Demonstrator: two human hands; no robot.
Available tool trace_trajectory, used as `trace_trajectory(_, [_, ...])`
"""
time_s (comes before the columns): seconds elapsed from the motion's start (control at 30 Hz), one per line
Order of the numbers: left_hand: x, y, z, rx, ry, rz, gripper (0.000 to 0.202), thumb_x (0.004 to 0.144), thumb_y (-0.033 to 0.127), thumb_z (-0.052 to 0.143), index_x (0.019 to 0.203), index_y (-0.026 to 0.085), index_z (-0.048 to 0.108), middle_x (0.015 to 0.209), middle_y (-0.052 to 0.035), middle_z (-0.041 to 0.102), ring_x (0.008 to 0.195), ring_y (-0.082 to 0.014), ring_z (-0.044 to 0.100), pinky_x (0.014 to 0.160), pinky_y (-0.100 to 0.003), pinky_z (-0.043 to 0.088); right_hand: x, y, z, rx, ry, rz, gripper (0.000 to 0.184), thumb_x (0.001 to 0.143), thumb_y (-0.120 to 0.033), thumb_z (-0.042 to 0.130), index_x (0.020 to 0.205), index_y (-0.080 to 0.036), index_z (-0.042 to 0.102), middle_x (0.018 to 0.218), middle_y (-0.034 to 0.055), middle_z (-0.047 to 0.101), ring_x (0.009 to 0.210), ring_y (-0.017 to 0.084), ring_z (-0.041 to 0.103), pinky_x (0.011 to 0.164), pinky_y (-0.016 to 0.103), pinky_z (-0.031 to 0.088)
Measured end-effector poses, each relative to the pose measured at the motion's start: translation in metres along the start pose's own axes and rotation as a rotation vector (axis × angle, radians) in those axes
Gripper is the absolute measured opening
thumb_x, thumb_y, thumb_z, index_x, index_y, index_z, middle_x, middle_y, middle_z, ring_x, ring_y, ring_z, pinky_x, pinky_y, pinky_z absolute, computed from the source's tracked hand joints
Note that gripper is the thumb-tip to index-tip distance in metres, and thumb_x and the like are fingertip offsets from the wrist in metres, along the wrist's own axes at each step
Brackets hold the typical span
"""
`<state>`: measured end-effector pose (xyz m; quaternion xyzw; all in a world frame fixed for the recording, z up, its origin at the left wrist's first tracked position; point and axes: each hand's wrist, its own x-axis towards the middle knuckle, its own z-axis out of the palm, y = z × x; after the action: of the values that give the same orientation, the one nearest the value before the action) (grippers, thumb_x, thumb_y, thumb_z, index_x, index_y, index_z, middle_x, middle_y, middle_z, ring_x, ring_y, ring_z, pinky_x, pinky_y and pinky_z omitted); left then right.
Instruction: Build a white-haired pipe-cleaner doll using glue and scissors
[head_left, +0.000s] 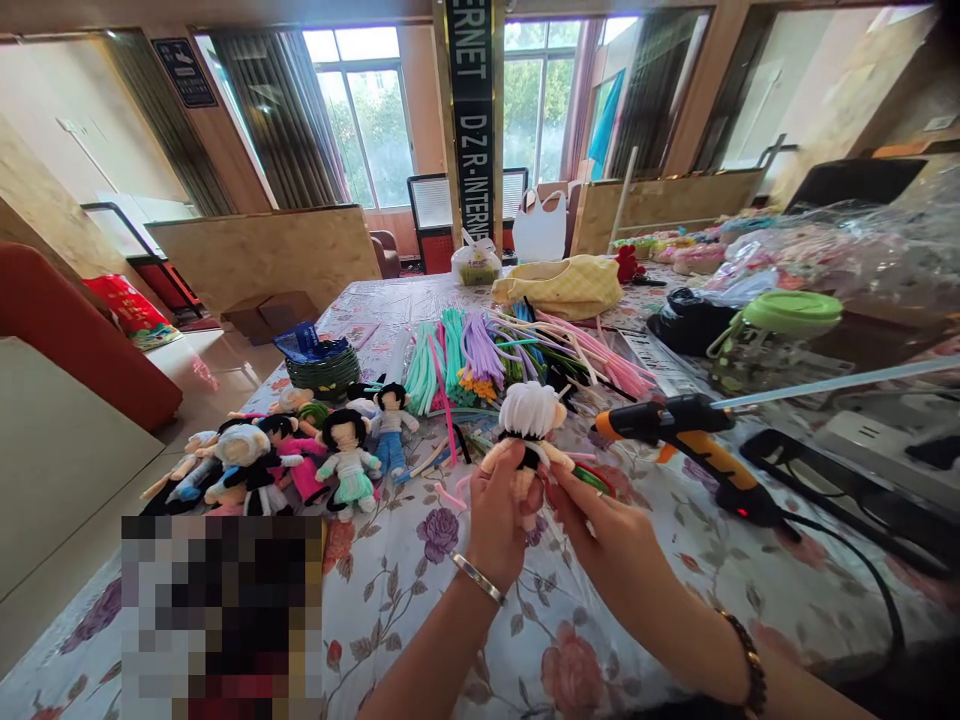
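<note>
A small white-haired doll (529,412) is held upright in front of me, with its back of the head towards me and a black-and-white top on its body. Around its body and one side wrap the fingers of my left hand (499,500). My right hand (600,530) pinches at the doll's right side, near its arm; the fingertips partly cover what they grip. Beside the doll on the right lies a black-and-orange glue gun (682,425), a long clear glue stick in its rear. Behind the doll are bundled pipe cleaners (480,350) in green, purple and pink.
Several finished dolls (345,460) lie in a group at the left, near a stack of dark green baskets (322,372). A yellow cloth bag (559,285) is at the back. On the right stand a green-lidded jar (791,315) and a black holder (825,490), with a cord (862,555) trailing forward.
</note>
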<state>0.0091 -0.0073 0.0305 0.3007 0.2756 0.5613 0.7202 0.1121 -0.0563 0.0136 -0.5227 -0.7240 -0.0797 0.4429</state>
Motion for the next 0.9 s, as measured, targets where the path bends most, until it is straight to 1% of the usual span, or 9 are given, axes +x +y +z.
trace_trajectory(0.13, [-0.003, 0.002, 0.001, 0.014, -0.061, -0.042, 0.026, 0.079, 0.037, 0.059, 0.070, 0.013, 0.054, 0.053, 0.0034, 0.054, 0.033, -0.0014, 0.031, 0.032, -0.015, 0.026, 0.001, 0.001, 0.004, 0.061, 0.012, 0.055, 0.030, 0.092, -0.015, 0.040, 0.116, -0.011, 0.058, 0.096, 0.0122, 0.073, 0.077, 0.018, 0.070, 0.064, 0.025, 0.055])
trace_trajectory(0.2, [-0.003, 0.002, 0.002, 0.012, -0.059, -0.029, 0.025, 0.079, 0.036, 0.059, 0.069, 0.014, 0.054, 0.053, 0.0040, 0.053, 0.033, -0.0016, 0.032, 0.034, -0.015, 0.031, 0.002, 0.000, 0.004, 0.093, 0.038, 0.085, 0.027, 0.092, -0.016, 0.041, 0.110, -0.011, 0.060, 0.091, 0.0112, 0.073, 0.074, 0.017, 0.070, 0.062, 0.024, 0.054])
trace_trajectory(0.27, [-0.003, 0.002, 0.003, 0.011, -0.040, -0.007, 0.024, 0.078, 0.034, 0.061, 0.067, 0.014, 0.053, 0.052, 0.0045, 0.052, 0.034, -0.0017, 0.033, 0.035, -0.015, 0.033, 0.004, -0.001, 0.002, 0.122, 0.038, 0.132, 0.024, 0.091, -0.017, 0.043, 0.102, -0.012, 0.063, 0.080, 0.0080, 0.073, 0.065, 0.015, 0.067, 0.056, 0.022, 0.052])
trace_trajectory(0.4, [-0.003, 0.001, 0.002, 0.062, 0.003, 0.024, 0.024, 0.075, 0.035, 0.065, 0.069, 0.015, 0.053, 0.051, 0.0036, 0.054, 0.035, -0.0022, 0.037, 0.032, -0.013, 0.025, 0.007, -0.003, -0.006, 0.184, -0.029, 0.267, 0.022, 0.090, -0.023, 0.046, 0.086, -0.014, 0.066, 0.055, -0.0003, 0.063, 0.043, 0.011, 0.054, 0.042, 0.019, 0.043])
trace_trajectory(0.53, [-0.003, -0.001, 0.000, 0.101, 0.010, 0.008, 0.025, 0.075, 0.036, 0.065, 0.068, 0.015, 0.053, 0.044, 0.0062, 0.046, 0.033, -0.0025, 0.034, 0.030, -0.013, 0.019, 0.015, -0.002, -0.021, 0.173, -0.082, 0.322, 0.029, 0.089, -0.033, 0.051, 0.072, -0.017, 0.068, 0.045, -0.0036, 0.056, 0.036, 0.008, 0.046, 0.037, 0.019, 0.036])
trace_trajectory(0.6, [-0.003, -0.001, -0.001, 0.120, -0.005, -0.004, 0.025, 0.076, 0.036, 0.064, 0.068, 0.015, 0.053, 0.045, 0.0054, 0.048, 0.033, -0.0023, 0.034, 0.030, -0.013, 0.019, 0.020, 0.001, -0.027, 0.128, -0.085, 0.315, 0.029, 0.087, -0.034, 0.054, 0.068, -0.018, 0.069, 0.046, -0.0029, 0.058, 0.038, 0.009, 0.049, 0.039, 0.020, 0.037])
trace_trajectory(0.7, [-0.003, -0.001, -0.001, 0.134, -0.034, -0.018, 0.026, 0.078, 0.037, 0.062, 0.068, 0.015, 0.054, 0.052, 0.0029, 0.054, 0.033, -0.0017, 0.034, 0.029, -0.014, 0.019, 0.026, 0.010, -0.032, 0.111, -0.068, 0.296, 0.022, 0.085, -0.033, 0.057, 0.077, -0.018, 0.071, 0.059, -0.0004, 0.067, 0.047, 0.011, 0.057, 0.045, 0.020, 0.042])
trace_trajectory(0.8, [-0.004, 0.000, 0.000, 0.127, -0.050, -0.024, 0.026, 0.078, 0.037, 0.061, 0.068, 0.014, 0.053, 0.055, 0.0019, 0.055, 0.033, -0.0013, 0.034, 0.029, -0.014, 0.017, 0.027, 0.019, -0.030, 0.203, -0.050, 0.305, 0.019, 0.084, -0.030, 0.058, 0.090, -0.019, 0.071, 0.075, 0.0020, 0.073, 0.058, 0.013, 0.065, 0.052, 0.022, 0.048])
trace_trajectory(0.9, [-0.005, 0.001, 0.002, 0.110, -0.059, -0.043, 0.027, 0.078, 0.038, 0.061, 0.069, 0.014, 0.053, 0.056, 0.0016, 0.055, 0.034, -0.0011, 0.033, 0.030, -0.014, 0.016, 0.025, 0.025, -0.023, 0.279, -0.008, 0.265, 0.016, 0.084, -0.027, 0.058, 0.091, -0.020, 0.071, 0.074, 0.0015, 0.072, 0.060, 0.014, 0.066, 0.053, 0.022, 0.050])
